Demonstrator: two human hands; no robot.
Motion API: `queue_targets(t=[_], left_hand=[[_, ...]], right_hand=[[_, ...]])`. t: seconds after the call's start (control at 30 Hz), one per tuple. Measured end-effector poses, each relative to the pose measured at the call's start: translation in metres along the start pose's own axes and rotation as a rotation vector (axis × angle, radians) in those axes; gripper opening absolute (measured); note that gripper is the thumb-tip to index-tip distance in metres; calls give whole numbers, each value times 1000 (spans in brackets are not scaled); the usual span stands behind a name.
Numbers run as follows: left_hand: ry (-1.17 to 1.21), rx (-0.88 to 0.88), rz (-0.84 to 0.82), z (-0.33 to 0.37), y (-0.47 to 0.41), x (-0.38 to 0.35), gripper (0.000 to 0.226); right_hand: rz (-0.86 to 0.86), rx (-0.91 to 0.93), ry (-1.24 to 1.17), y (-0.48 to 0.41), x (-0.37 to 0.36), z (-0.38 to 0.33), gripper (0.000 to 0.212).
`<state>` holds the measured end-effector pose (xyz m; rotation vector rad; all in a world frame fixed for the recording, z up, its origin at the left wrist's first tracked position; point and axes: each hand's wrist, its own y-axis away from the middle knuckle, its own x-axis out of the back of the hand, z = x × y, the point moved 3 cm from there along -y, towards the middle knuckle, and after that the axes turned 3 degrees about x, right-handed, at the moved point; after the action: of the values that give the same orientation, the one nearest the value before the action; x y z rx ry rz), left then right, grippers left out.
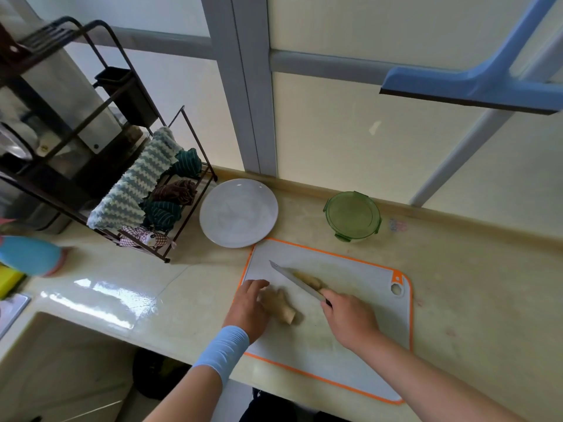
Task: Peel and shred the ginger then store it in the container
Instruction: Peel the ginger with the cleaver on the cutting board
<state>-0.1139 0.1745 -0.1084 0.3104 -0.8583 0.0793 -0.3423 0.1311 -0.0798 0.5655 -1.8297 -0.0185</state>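
Observation:
A knobbly piece of ginger [281, 306] lies on the white, orange-rimmed cutting board [365, 345]. My left hand [248, 306] rests on the ginger's left side, fingers laid over it. A second ginger piece [307, 280] lies further back on the board, behind the knife blade. My right hand [347, 318] grips the handle of a knife [294, 278], whose blade points up and left over the board. A green lidded container [352, 216] stands behind the board near the wall.
A white plate [239, 213] sits left of the container, touching the board's far corner. A dark wire rack [158, 193] with cloths stands at the left. The sink [61, 360] is at the lower left. A blue squeegee [475, 86] hangs overhead at the right.

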Motion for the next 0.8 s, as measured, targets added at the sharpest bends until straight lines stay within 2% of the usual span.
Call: queue_targets(t=[0.07, 0.17, 0.27, 0.3, 0.37, 0.6, 0.8], left_hand=[[3, -46, 83, -3, 5, 1, 41], [-28, -285, 132, 0, 14, 2, 30], [-106, -465, 171, 8, 18, -5, 6], [-130, -482, 184, 8, 19, -8, 12], [-160, -483, 192, 5, 18, -17, 18], [-106, -448, 238, 1, 19, -26, 18], [-85, -411, 292, 2, 20, -29, 21]], right_hand=[[31, 15, -31, 1, -1, -5, 29], [79, 57, -56, 6, -3, -11, 29], [131, 136, -10, 12, -3, -13, 28], [149, 165, 28, 15, -2, -12, 27], [188, 184, 100, 21, 0, -11, 25], [176, 234, 216, 42, -2, -3, 25], [148, 222, 203, 46, -1, -2, 26]])
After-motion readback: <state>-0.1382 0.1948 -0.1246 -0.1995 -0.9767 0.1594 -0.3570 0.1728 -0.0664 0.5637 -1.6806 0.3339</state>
